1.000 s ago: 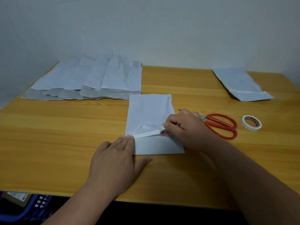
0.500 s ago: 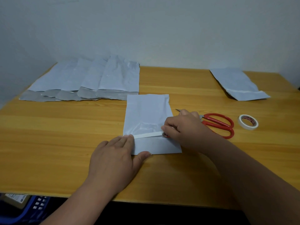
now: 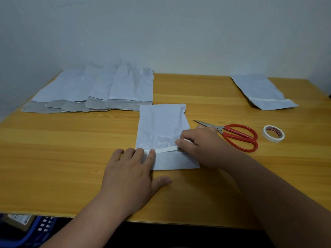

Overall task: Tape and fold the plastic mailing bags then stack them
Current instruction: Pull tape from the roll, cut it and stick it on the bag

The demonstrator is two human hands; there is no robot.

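Across the wooden bench [image 3: 71, 158], unfolded bags [image 3: 93, 90] fan out at far left and one finished bag [image 3: 263, 93] lies far right. Near centre lies the mailing bag [image 3: 161, 122] being taped. The left hand [image 3: 129, 176] presses flat on the tape strip [image 3: 165, 150] start; the right hand [image 3: 202, 149] grips a small tape roll [image 3: 180, 149], drawing it rightward. Next, judging by this, comes cutting: scissors [image 3: 236, 136] wait just right, beside a spare roll [image 3: 273, 133].
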